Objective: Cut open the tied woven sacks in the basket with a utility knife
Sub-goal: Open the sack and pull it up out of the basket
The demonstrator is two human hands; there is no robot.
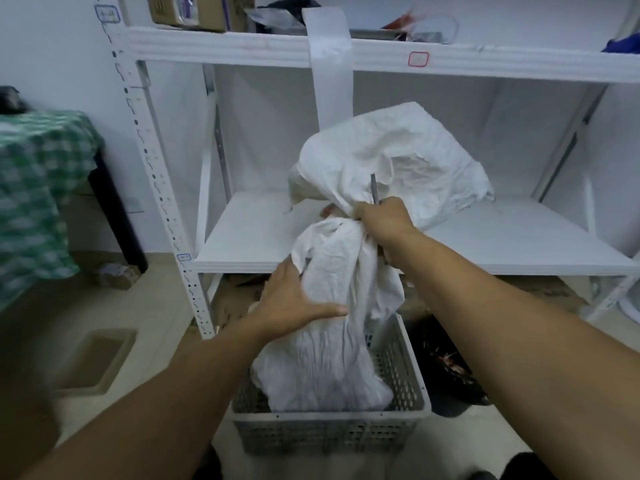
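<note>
White woven sack (332, 358) upright in grey basket (329, 436) on floor. Left hand (291, 299) flat against its side, fingers straight, pressing. Right hand (382, 220) gripping utility knife (374, 188) at tied neck, blade pointing up.

White metal shelving (225, 46) stands against a white wall (52, 46) on a beige floor (145, 306), a green-checked tablecloth (34, 188) at left.

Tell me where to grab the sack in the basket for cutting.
Best grip the sack just under its cinched neck, from the left: there it bunches narrow enough to close round, and the right hand with the knife occupies the right side.
</note>
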